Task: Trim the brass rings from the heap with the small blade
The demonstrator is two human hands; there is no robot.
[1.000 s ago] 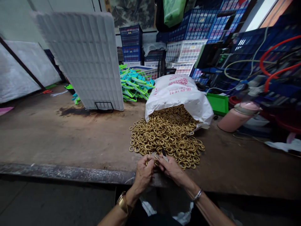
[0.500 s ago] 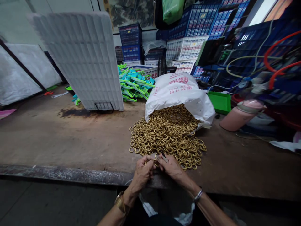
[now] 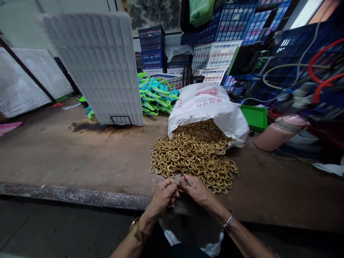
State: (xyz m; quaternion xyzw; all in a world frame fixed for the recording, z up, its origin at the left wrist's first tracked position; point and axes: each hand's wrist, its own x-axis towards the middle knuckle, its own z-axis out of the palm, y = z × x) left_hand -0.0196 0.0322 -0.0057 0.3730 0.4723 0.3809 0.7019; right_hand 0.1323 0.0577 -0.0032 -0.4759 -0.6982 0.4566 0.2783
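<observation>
At the near edge of the table my left hand [image 3: 164, 194] and my right hand [image 3: 195, 189] meet, fingertips almost touching. The left fingers are closed in a pinch; what lies in them is too small to name. My right hand is closed around a small metal blade-like tool [image 3: 187, 181], its tip pointing up and left. A gold ring [image 3: 180, 177] shows at the right fingertips; whether it is held I cannot tell. Just beyond both hands spreads a heap of gold rings [image 3: 192, 154], spilling from the open mouth of a white sack [image 3: 206, 102].
A ribbed white panel [image 3: 99, 68] stands on a wire stand at the left. Behind are green and turquoise plastic pieces [image 3: 157, 95] and stacked blue crates [image 3: 152, 46]. A green tray [image 3: 254, 117] and a pink bottle [image 3: 279, 134] stand to the right, near red hoses [image 3: 317, 91].
The view has shifted slightly, so the scene sits a little further right. My left fingers have turned and lowered a little; the right hand keeps its grip on the tool.
</observation>
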